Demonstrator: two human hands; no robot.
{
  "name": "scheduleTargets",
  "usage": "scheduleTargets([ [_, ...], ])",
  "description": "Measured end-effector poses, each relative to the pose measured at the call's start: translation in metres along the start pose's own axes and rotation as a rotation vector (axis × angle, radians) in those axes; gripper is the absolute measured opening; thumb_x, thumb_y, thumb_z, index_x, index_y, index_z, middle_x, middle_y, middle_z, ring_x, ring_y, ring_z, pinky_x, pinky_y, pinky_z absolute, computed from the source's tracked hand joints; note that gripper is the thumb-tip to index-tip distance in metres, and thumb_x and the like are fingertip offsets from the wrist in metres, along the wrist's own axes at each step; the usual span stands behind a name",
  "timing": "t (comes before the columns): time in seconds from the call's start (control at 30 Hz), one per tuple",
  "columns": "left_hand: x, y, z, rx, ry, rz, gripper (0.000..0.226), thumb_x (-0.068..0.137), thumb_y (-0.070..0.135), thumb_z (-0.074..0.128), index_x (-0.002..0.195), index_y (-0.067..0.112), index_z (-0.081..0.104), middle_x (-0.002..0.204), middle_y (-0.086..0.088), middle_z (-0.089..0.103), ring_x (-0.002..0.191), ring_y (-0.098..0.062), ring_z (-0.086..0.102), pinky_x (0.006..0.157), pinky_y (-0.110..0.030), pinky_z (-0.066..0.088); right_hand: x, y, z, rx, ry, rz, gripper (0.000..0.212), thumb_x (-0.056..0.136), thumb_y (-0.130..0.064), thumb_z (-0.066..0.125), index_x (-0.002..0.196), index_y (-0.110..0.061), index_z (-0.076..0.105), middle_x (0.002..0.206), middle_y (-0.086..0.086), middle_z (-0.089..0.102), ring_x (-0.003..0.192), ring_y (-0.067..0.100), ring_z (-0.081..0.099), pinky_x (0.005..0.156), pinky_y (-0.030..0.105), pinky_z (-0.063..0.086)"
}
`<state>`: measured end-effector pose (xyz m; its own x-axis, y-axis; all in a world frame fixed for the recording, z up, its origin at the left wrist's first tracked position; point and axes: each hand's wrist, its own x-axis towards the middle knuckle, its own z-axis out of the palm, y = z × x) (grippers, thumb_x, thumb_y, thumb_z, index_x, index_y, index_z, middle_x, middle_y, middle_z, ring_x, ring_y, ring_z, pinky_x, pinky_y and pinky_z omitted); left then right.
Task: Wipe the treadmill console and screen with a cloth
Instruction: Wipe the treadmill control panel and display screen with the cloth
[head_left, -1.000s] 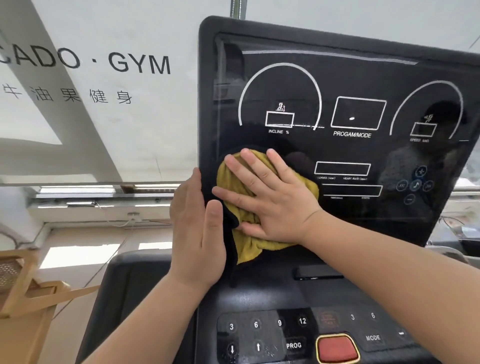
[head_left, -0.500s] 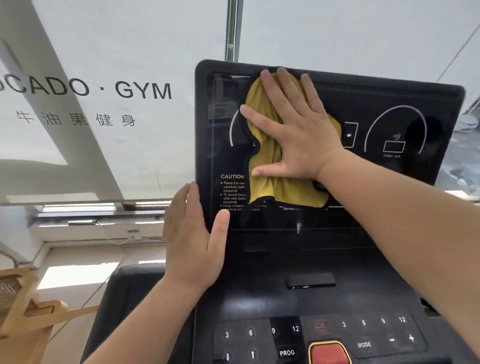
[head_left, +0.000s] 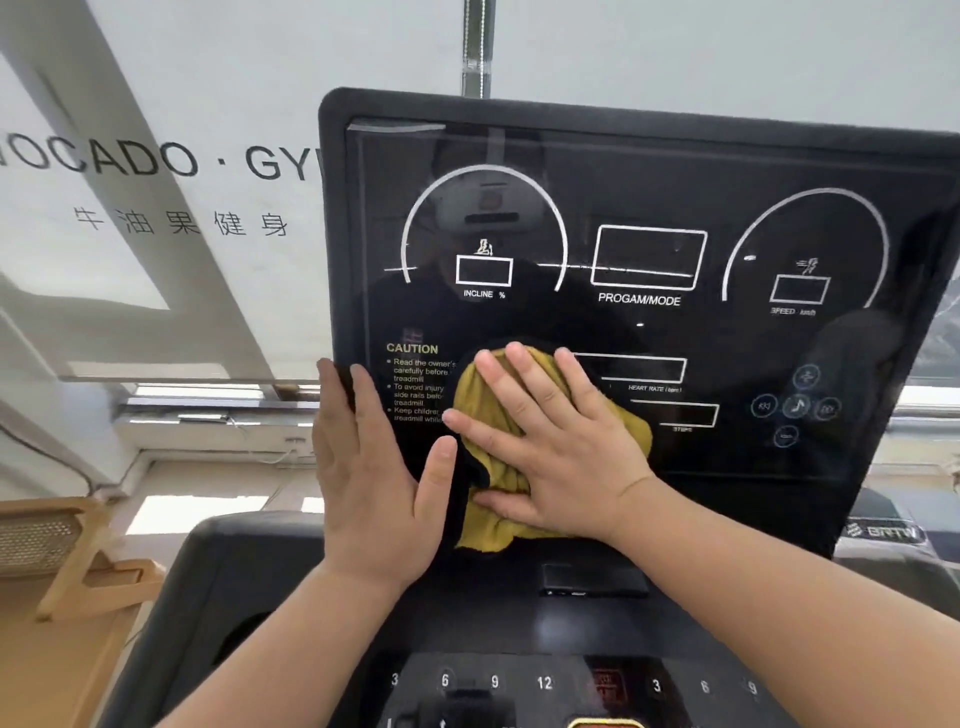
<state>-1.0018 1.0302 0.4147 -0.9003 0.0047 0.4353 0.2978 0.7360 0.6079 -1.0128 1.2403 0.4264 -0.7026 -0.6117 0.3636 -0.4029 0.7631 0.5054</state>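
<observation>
Cloth (head_left: 485, 410), mustard yellow with a dark edge, lies flat under my right hand (head_left: 561, 452), fingers spread wide, pressed against the lower left of the treadmill screen (head_left: 639, 208) just beside the CAUTION text (head_left: 413, 349). My left hand (head_left: 371, 488) lies open and flat along the screen's left edge, its thumb touching the cloth's dark edge. Below, the console (head_left: 519, 623) shows numbered keys (head_left: 544, 682). Behind hangs a pale window blind (head_left: 156, 104) lettered with a gym name; a wooden chair (head_left: 67, 561) sits lower left.
</observation>
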Motion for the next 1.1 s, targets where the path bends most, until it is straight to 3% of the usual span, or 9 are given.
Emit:
scheduleTargets([
  [0.13,-0.003,0.008,0.002,0.104,0.03,0.0,0.089,0.095,0.065,0.03,0.161,0.008,0.01,0.17,-0.017,-0.003,0.158,-0.03,-0.001,0.126,-0.054,0.005,0.001,0.009,-0.002,0.019,0.017,-0.064,0.085,0.094,-0.078,0.039,0.164,-0.037,0.014,0.172,0.015,0.002,0.159,0.036,0.0,0.127,0.058,-0.002],
  [0.23,-0.006,0.016,0.001,0.206,0.026,0.045,0.085,0.094,0.063,0.035,0.16,0.012,0.019,0.17,-0.015,0.005,0.157,-0.034,0.006,0.123,-0.061,0.009,0.012,0.036,-0.012,-0.009,0.028,-0.098,0.084,0.095,-0.078,0.036,0.164,-0.036,0.013,0.172,0.016,0.001,0.159,0.036,0.0,0.128,0.057,0.0],
  [0.33,-0.009,0.023,0.001,0.262,0.007,0.102,0.078,0.092,0.06,0.041,0.156,0.017,0.032,0.168,-0.012,0.017,0.155,-0.037,0.015,0.119,-0.065,0.017,0.038,0.081,-0.031,-0.044,0.091,0.009,0.081,0.097,-0.077,0.033,0.164,-0.035,0.016,0.172,0.018,0.005,0.159,0.038,0.003,0.127,0.06,0.005],
  [0.5,-0.014,0.034,0.0,0.284,-0.033,0.117,0.073,0.09,0.06,0.043,0.151,0.019,0.042,0.164,-0.011,0.029,0.149,-0.037,0.026,0.117,-0.062,0.027,0.08,0.142,-0.065,-0.057,0.111,0.138,0.078,0.097,-0.075,0.031,0.163,-0.037,0.017,0.172,0.016,0.007,0.158,0.039,0.007,0.127,0.059,0.005],
  [0.63,-0.021,0.031,0.001,0.26,-0.031,0.08,0.07,0.091,0.061,0.044,0.148,0.021,0.047,0.162,-0.011,0.032,0.147,-0.037,0.029,0.118,-0.057,0.028,0.072,0.119,-0.057,-0.039,0.111,0.223,0.084,0.096,-0.076,0.031,0.165,-0.031,0.014,0.172,0.017,0.006,0.158,0.04,0.005,0.126,0.061,0.005],
  [0.9,-0.03,0.021,0.006,0.266,-0.008,0.139,0.065,0.089,0.056,0.052,0.139,0.016,0.059,0.158,-0.015,0.037,0.139,-0.04,0.041,0.112,-0.057,0.036,-0.005,0.035,-0.005,-0.028,-0.006,-0.043,0.08,0.101,-0.065,0.032,0.165,-0.027,0.002,0.173,0.009,-0.01,0.159,0.031,-0.009,0.127,0.055,-0.009],
  [1.1,-0.026,0.022,0.005,0.277,-0.021,0.121,0.063,0.083,0.056,0.057,0.133,0.018,0.063,0.156,-0.013,0.04,0.137,-0.039,0.042,0.109,-0.057,0.039,-0.031,0.039,0.007,-0.098,-0.019,-0.162,0.075,0.102,-0.056,0.032,0.165,-0.028,0.004,0.173,0.006,-0.009,0.159,0.028,-0.009,0.127,0.052,-0.009],
])
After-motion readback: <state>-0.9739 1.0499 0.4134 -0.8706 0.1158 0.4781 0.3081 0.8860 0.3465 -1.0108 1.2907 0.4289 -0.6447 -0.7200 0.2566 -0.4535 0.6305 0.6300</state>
